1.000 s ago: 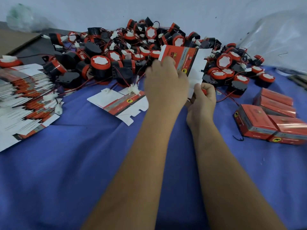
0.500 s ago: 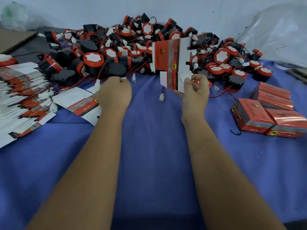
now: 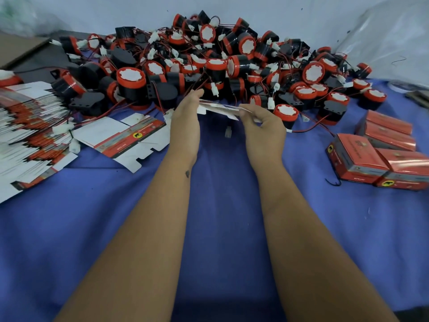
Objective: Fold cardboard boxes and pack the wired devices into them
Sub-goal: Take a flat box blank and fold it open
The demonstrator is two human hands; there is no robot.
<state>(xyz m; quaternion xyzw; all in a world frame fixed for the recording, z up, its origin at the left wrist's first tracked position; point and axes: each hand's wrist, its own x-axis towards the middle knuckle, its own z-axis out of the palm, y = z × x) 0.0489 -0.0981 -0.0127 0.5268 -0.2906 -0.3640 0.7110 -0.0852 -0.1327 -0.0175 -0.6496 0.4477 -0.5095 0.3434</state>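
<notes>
A flat unfolded box blank [image 3: 218, 108], white and seen nearly edge-on, hangs level above the blue cloth between both hands. My left hand [image 3: 185, 122] holds its left end with fingers nearly straight. My right hand [image 3: 262, 125] pinches its right end with curled fingers. Behind them lies a big heap of black-and-red wired devices [image 3: 209, 66] with white connectors.
A fanned stack of flat box blanks [image 3: 30, 126] lies at the left, with one loose blank [image 3: 130, 138] beside it. Several closed red boxes [image 3: 383, 154] sit at the right. A loose white connector [image 3: 228, 131] lies under the hands. The blue cloth [image 3: 220, 205] covers the table.
The blank, held upright in my right hand, has tipped down flat. My left hand came back from the left and took its other end.
</notes>
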